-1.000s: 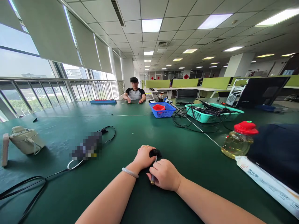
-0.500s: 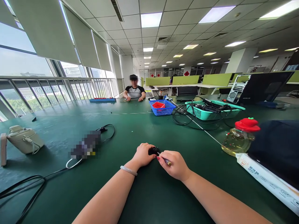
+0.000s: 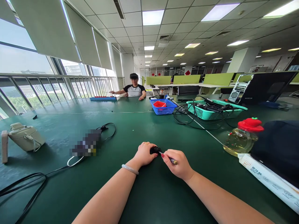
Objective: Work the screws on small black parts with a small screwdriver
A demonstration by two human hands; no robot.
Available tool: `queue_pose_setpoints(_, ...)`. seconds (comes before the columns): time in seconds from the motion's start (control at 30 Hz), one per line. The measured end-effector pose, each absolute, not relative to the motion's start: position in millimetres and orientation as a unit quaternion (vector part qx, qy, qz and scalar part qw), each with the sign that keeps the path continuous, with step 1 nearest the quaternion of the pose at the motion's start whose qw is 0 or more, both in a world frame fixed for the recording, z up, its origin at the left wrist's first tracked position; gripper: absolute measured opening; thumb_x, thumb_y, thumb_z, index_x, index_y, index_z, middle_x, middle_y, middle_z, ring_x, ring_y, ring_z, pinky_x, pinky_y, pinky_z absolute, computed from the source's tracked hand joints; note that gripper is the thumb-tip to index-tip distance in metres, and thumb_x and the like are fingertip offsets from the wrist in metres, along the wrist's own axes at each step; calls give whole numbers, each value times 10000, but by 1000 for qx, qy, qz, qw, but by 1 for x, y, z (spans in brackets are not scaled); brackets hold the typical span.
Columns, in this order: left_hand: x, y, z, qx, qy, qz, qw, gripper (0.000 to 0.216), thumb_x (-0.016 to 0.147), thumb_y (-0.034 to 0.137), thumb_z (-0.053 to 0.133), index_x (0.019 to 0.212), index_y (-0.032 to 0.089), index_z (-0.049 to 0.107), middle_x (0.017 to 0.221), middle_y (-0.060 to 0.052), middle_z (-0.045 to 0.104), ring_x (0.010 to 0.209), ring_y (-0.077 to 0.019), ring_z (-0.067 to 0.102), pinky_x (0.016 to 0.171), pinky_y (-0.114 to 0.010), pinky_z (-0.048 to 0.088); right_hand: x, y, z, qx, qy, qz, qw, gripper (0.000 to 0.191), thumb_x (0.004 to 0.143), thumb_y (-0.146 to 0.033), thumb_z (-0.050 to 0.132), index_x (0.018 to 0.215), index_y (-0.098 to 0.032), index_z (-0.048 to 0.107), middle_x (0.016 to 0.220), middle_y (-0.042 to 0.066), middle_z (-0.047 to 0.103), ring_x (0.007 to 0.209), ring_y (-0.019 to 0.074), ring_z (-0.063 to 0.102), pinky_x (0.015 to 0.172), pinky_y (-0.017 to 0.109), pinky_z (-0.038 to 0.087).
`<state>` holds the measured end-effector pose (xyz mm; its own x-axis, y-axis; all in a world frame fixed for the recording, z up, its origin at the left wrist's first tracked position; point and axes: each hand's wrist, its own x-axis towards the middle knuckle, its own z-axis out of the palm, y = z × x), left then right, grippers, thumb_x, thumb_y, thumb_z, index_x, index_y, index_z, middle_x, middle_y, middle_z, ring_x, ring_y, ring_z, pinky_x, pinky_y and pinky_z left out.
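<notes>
My left hand (image 3: 145, 154) is closed around a small black object (image 3: 155, 150) and steadies it on the green tabletop (image 3: 144, 199). Its kind is too small to make out, and my fingers cover part of it. In my right hand (image 3: 178, 163) is a slim pen-like tool, perhaps a screwdriver (image 3: 173, 161), with a brownish end showing past the fingers. The tool's thin tip points at the right side of the black object, at or very near it. A pale bangle circles my left wrist.
A blurred-out dark device (image 3: 87, 143) with cables lies left, near a beige bottle (image 3: 26, 137). Ahead stand a blue basket (image 3: 163, 109) and a teal basket (image 3: 204, 115) of cables. A red-lidded glass jar (image 3: 240, 140) and a white packet (image 3: 268, 180) are right. Another person (image 3: 134, 90) sits opposite.
My right hand and its tool have shifted slightly right; my left hand keeps its hold. The person opposite has stretched an arm toward the blue tray. The whole view has shifted slightly.
</notes>
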<state>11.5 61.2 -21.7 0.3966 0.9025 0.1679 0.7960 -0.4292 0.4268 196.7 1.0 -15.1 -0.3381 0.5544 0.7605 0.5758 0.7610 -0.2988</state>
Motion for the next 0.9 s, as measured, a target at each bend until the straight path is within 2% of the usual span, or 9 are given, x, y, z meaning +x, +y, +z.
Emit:
queue_pose_setpoints(0.23, 12, 63, -25, 825, 512, 197, 137, 337, 793, 322, 690, 1122, 257, 722, 1067, -52, 711, 1127, -274, 587, 1025, -418, 468, 195, -1, -15, -329, -832, -61, 443, 415, 987, -218, 446, 572, -204, 470, 522, -30, 438, 489, 102, 382, 522, 253, 291)
queue_pose_setpoints(0.9, 12, 59, -20, 826, 514, 190, 136, 378, 791, 339, 695, 1156, 246, 717, 1116, -60, 723, 1131, -286, 596, 1026, -419, 474, 192, 0, -15, -328, -823, -98, 453, 424, 977, -200, 458, 554, -208, 433, 507, -33, 420, 479, 104, 360, 522, 267, 281)
